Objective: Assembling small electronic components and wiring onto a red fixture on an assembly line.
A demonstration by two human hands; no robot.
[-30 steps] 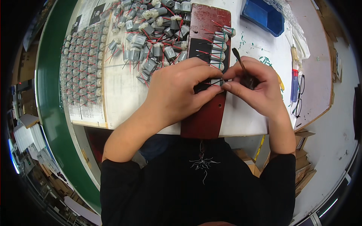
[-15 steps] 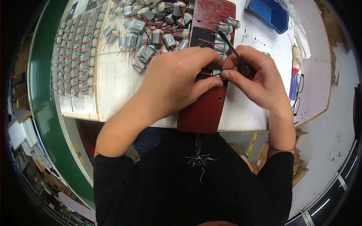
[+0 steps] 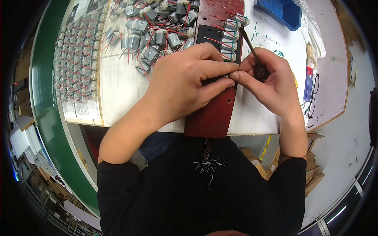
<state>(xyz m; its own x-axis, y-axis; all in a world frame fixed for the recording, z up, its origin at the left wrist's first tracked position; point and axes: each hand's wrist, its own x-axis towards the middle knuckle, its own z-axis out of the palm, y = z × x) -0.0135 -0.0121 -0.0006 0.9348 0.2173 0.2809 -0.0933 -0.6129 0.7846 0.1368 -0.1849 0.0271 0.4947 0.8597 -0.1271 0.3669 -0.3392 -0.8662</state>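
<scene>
My left hand (image 3: 189, 78) is closed over the dark red board (image 3: 208, 120), its forefinger and thumb pinched around a small motor that they almost wholly cover. Against those fingertips press the thumb and forefinger of my right hand (image 3: 267, 80). Within my right hand's curled fingers lies a slim dark metal tool (image 3: 250, 46), its tip pointing up and away from me. Beyond my hands, several small grey motors (image 3: 228, 44) with red and black wires stand in a row on a black pad (image 3: 202, 37) along the board's right side.
A heap of loose grey motors (image 3: 151, 35) lies left of the board. Farther left are rows of motors in a clear tray (image 3: 78, 59). On the right are a blue bin (image 3: 279, 13), green scraps (image 3: 278, 53), a blue-and-red handled tool (image 3: 307, 88) and eyeglasses (image 3: 314, 92).
My left forefinger has stretched toward my right fingertips, hiding the motor that showed between finger and thumb. My right hand stays close against it, the tool still in its grip.
</scene>
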